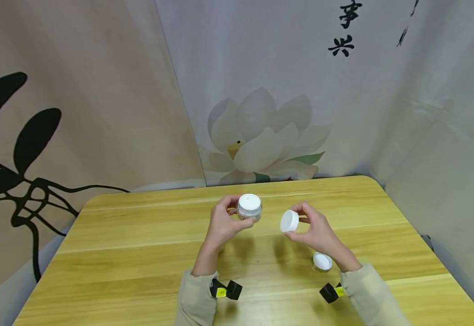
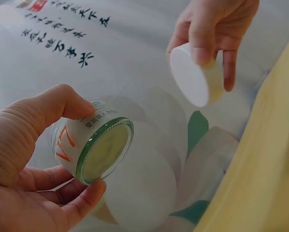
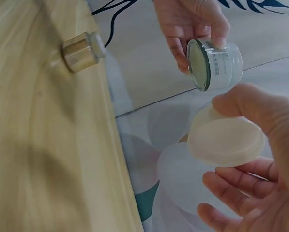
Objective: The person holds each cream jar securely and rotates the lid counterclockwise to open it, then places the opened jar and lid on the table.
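My left hand [image 1: 225,221] grips a glass cream jar [image 2: 93,140] between thumb and fingers, above the table. It has a white top face in the head view, and orange and dark print on its side in the left wrist view. To its right, my right hand [image 1: 315,228] pinches a round white lid [image 1: 289,221] by its edge, tilted toward the jar. Lid and jar are apart. A gold-rimmed round piece with a white face [image 1: 322,261] lies on the table beside my right wrist.
A second, gold-toned jar [image 3: 81,52] stands on the wooden table [image 1: 139,253], mostly hidden behind my left wrist in the head view. Behind the table's far edge hangs a printed curtain [image 1: 261,54] with a flower and writing.
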Tool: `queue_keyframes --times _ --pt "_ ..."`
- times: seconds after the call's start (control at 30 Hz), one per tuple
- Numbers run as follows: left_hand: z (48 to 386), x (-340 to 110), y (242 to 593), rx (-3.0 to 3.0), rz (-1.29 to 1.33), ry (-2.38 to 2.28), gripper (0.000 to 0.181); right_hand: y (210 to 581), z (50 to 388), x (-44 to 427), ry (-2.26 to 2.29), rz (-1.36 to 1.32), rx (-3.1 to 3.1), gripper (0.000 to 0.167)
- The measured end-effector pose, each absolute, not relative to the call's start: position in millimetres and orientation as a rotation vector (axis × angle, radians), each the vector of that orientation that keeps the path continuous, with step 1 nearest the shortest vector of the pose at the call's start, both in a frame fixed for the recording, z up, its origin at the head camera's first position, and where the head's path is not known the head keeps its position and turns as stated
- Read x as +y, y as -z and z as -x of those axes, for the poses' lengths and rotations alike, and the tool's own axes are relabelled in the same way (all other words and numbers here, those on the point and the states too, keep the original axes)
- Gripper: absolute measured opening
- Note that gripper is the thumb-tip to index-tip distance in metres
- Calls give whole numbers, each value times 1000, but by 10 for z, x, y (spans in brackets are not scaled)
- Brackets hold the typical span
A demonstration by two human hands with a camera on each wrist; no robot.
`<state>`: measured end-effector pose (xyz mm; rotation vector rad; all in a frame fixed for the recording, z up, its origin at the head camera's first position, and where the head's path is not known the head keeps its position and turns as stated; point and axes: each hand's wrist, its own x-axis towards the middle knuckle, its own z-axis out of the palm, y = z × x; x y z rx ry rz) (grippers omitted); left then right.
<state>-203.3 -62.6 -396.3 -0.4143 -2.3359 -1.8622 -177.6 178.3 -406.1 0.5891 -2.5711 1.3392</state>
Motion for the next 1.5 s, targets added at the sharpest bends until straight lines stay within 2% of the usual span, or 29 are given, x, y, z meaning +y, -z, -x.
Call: queue_keyframes --times 0.53,0.63,0.83,0.93,1.07,1.3,1.5 --pt "1994 -650 4188 -2431 397 1876 55 4360 1807 1863 -1193 -643 -2635 50" --pt "1972 -646 4155 -2436 392 1875 55 4368 1806 1858 -1207 -643 -2644 50" --pt "1804 -635 3875 -2448 377 1865 49 4395 1799 1850 -1266 -632 -2668 52" --pt "1803 -632 3899 -2451 365 1864 50 4410 1791 1845 -1262 -633 -2680 51" --pt "1914 -646 4121 -2442 370 1869 55 4428 1778 1838 -1236 -634 -2705 50" --pt "1810 -630 3916 -2455 364 1859 51 4462 1774 1836 -1182 -655 -2730 49" --pt "1923 -635 4129 -2459 366 1832 54 4490 1778 1810 -1148 -640 -2776 50"
